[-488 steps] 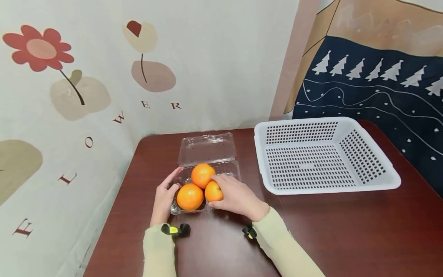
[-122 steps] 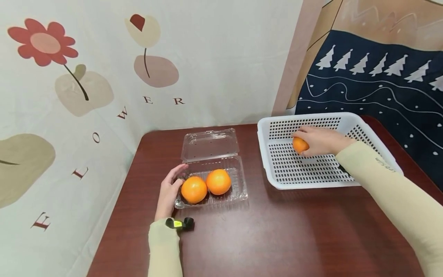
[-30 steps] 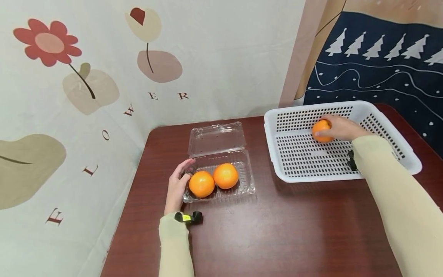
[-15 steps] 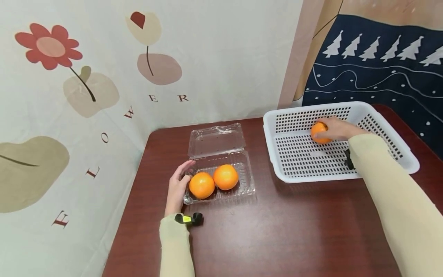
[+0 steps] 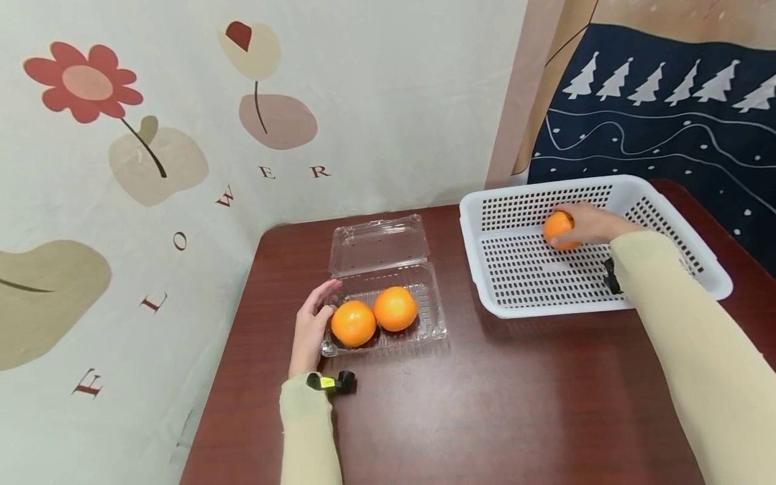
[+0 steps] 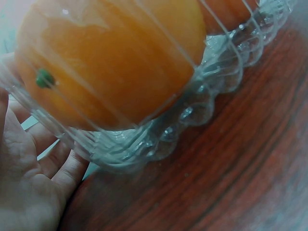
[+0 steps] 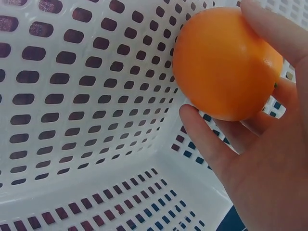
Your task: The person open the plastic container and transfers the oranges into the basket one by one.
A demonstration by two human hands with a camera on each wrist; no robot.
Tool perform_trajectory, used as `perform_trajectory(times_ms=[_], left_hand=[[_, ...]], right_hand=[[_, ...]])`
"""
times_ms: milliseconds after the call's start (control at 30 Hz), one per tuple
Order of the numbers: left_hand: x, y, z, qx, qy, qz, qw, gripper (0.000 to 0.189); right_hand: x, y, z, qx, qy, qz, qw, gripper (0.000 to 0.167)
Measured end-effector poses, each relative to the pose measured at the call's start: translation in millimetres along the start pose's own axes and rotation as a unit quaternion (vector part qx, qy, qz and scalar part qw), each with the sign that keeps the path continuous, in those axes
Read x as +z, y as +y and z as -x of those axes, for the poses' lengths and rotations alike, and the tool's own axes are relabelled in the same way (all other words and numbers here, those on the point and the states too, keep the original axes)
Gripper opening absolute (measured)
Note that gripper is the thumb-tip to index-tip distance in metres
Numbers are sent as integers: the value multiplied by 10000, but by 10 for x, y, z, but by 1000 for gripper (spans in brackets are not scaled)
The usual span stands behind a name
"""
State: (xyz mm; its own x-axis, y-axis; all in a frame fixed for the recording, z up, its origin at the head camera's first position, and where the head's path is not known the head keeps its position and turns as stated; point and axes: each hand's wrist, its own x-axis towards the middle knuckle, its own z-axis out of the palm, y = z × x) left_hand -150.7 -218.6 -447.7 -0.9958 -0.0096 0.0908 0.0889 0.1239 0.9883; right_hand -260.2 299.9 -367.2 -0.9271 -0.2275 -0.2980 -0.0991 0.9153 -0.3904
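Observation:
Inside the white perforated plastic basket, my right hand holds an orange. The right wrist view shows my fingers and thumb curved round this orange, close to the basket's wall. My left hand holds the left end of a clear plastic clamshell box, its thumb over the rim. Two oranges sit side by side in the box, a left orange and a right orange. In the left wrist view, fingers lie against the box's ribbed side.
The clamshell's lid lies folded back behind the box. Both box and basket stand on a dark red-brown table, the basket at the back right. A printed cloth hangs behind the table's far edge.
Earlier, three oranges were in the clamshell and the right hand was on one there; now that hand holds an orange in the basket. Over the last second little moved; the left hand stayed put.

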Motion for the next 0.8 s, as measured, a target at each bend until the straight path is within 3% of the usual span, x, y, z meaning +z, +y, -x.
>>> perform_trajectory(times_ms=[200,500,800], left_hand=[[18,75,31,29,-10,-95,10000,43],[20,52,21,80,-56,-49,9999,44],[11,46,17,89,-51,43,9999,44]], right_hand=[[9,11,-11,-47,66,-39,10000,77],[-15,-7,42,129,-53,-66,9999,83],[-116,-93,75,55,-14,44,10000,73]])
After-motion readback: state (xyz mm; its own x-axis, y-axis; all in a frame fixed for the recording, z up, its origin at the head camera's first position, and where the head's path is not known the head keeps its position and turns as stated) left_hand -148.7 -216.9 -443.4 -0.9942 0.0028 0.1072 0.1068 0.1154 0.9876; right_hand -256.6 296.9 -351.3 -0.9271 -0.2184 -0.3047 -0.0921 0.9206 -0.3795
